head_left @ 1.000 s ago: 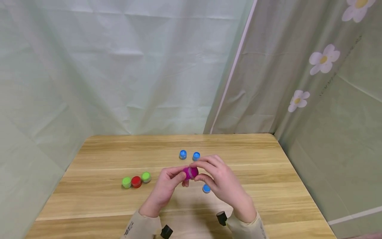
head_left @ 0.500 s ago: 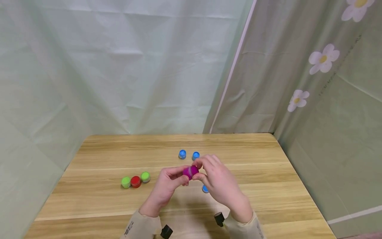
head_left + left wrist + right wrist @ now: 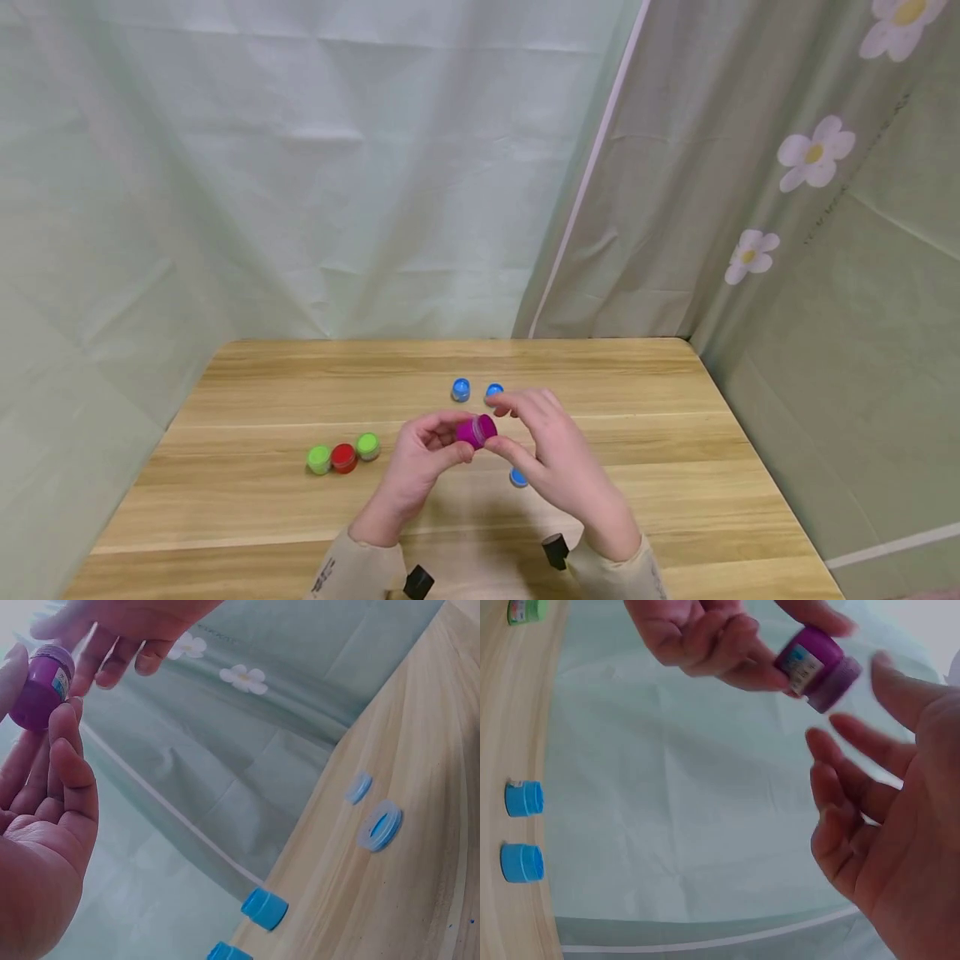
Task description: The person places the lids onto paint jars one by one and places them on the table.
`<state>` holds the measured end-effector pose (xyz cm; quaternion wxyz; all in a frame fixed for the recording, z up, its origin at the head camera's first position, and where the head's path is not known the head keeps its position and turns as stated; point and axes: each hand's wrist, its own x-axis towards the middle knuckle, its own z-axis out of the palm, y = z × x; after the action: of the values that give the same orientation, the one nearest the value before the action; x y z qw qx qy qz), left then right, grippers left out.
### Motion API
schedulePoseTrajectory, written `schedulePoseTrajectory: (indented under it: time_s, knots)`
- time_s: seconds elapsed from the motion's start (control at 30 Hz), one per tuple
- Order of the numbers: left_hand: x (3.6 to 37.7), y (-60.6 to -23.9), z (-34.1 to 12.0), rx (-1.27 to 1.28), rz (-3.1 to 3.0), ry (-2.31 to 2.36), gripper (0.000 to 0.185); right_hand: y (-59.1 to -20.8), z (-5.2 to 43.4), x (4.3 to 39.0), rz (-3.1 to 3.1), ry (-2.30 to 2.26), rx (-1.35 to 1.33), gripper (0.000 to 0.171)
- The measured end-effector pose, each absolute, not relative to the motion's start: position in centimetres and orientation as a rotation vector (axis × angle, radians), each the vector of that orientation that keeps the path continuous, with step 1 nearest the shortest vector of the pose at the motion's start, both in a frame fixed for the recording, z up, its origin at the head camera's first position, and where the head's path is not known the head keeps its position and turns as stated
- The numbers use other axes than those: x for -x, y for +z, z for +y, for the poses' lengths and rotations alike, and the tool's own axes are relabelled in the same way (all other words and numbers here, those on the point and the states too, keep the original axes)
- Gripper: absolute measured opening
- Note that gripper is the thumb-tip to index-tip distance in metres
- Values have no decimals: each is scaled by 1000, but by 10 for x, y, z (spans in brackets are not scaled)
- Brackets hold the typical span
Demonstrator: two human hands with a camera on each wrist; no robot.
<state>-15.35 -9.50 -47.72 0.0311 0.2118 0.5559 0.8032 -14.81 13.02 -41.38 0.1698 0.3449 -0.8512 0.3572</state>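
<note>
Above the middle of the wooden tabletop (image 3: 675,433) the left hand (image 3: 420,467) pinches a small purple jar (image 3: 477,432) between thumb and fingertips, holding it up in the air and tipped on its side; the left wrist view shows the jar's label and its cap end pointing away from the palm. The right hand (image 3: 558,467) sits just beside the jar with its fingers spread and relaxed, grasping nothing; in the right wrist view its fingertips (image 3: 840,750) are close to the jar's cap end (image 3: 832,679) with a gap showing between them, though from the head view the thumb looks to be right at the jar, so whether it touches cannot be told. On the tabletop beyond the hands stand two blue jars (image 3: 461,389) side by side, the second one (image 3: 494,390) partly hidden behind the right fingers. Another blue piece (image 3: 517,477) lies on the tabletop under the right hand, mostly covered; the left wrist view shows a blue ring-shaped lid (image 3: 379,825) lying flat there. Well to the left, a green jar (image 3: 318,459), a red jar (image 3: 343,457) and a second green jar (image 3: 367,446) stand in a touching row
</note>
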Motion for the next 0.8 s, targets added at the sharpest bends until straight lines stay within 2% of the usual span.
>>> schedulePoseTrajectory:
  time_s: [0.27, 0.53, 0.8]
  knots:
    - [155, -477, -97, -677, 1709, 2496, 29, -413, 134, 154, -2288, 945, -1173, 38]
    - [154, -477, -97, -672, 1723, 2490, 26, -413, 127, 150, -2375, 902, -1077, 32]
    - [152, -475, -95, -666, 1775, 2486, 28, -414, 121, 144, -2524, 863, -937, 36]
